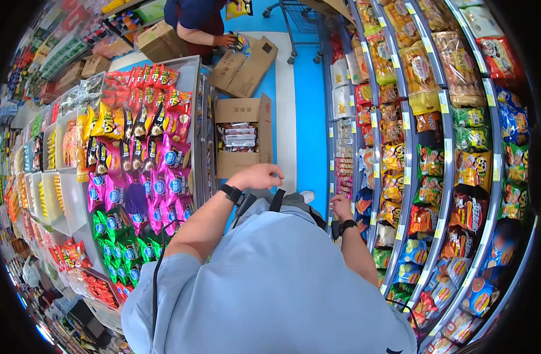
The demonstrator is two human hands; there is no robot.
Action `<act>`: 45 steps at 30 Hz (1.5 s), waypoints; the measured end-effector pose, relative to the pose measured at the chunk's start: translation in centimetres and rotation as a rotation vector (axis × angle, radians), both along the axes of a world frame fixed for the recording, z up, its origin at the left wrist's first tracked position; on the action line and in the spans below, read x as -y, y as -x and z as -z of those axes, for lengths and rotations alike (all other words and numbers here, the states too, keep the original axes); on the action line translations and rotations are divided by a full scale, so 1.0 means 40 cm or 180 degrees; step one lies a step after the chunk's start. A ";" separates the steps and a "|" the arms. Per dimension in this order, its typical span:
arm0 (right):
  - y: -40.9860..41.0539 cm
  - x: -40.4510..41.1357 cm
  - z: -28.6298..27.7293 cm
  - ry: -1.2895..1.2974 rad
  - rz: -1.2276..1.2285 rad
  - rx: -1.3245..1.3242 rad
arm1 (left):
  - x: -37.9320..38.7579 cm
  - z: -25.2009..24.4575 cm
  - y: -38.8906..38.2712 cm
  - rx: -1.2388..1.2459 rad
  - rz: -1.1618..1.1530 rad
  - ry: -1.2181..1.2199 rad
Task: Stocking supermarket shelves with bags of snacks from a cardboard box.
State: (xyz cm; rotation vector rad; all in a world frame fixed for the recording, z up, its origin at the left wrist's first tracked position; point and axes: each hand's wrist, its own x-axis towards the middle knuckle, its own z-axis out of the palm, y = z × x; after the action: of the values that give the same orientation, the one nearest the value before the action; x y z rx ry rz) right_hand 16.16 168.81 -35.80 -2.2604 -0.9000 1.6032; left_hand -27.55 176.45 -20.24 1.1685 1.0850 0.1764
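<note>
My left hand (260, 176) hangs in front of my waist with loosely curled fingers and nothing seen in it. A dark watch strap circles that wrist. Just ahead of it stands an open cardboard box (237, 109) on the floor, with several wrapped packages (238, 137) inside. On the other side, my right hand (341, 208) is beside the right-hand shelves, near pink packets (344, 175). Its fingers are slightly bent and partly apart, and no object shows in them.
Snack bags fill the right shelving (390, 177). A display of pink bags (175, 157) rises to my left. Farther up the aisle, a co-worker (199, 26) holds a bag (241, 44) by a tilted cardboard box (252, 66). A shopping cart (303, 22) stands beyond.
</note>
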 end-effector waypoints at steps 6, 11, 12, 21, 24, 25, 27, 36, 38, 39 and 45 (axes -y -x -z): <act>0.006 -0.030 -0.022 -0.0130 0.0083 -0.0060 | -0.013 -0.007 0.017 -0.0029 0.0192 -0.0122; 0.070 -0.007 -0.028 -0.0182 0.0040 0.0083 | -0.019 0.017 0.036 0.0025 0.0090 -0.0056; 0.076 0.001 -0.022 -0.0096 0.0070 0.0074 | -0.018 0.028 0.035 0.0110 0.0119 -0.0141; 0.024 0.046 0.074 -0.0577 -0.2123 0.1431 | 0.004 0.057 0.001 0.0351 0.0091 0.0237; 0.023 0.033 0.042 -0.0481 -0.1034 0.1134 | -0.009 0.064 -0.041 0.0548 0.0150 0.0781; 0.026 0.024 0.020 -0.0358 -0.1055 0.1182 | -0.018 0.067 -0.051 0.0390 0.0289 0.0754; 0.033 0.038 -0.034 -0.0503 -0.0591 0.1053 | -0.026 0.061 -0.073 0.0327 0.0544 0.0761; -0.068 0.214 0.040 -0.0620 0.0505 0.1197 | -0.132 -0.054 -0.208 -0.0100 0.1118 0.0529; -0.098 0.296 0.115 -0.0568 0.0270 0.1590 | -0.151 -0.039 -0.236 0.0129 0.1164 0.0413; -0.086 0.335 0.135 -0.0626 0.0053 0.1855 | -0.158 -0.038 -0.230 0.0323 0.1542 -0.0207; -0.101 0.467 0.144 0.0407 0.0264 0.1441 | -0.141 0.027 -0.260 -0.0015 0.1709 -0.0291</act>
State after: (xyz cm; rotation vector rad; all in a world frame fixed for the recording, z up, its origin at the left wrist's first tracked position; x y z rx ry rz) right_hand 20.22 150.12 -41.56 -2.7729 -0.8009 1.1607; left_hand -17.17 182.08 -21.34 1.5007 0.7394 -0.1976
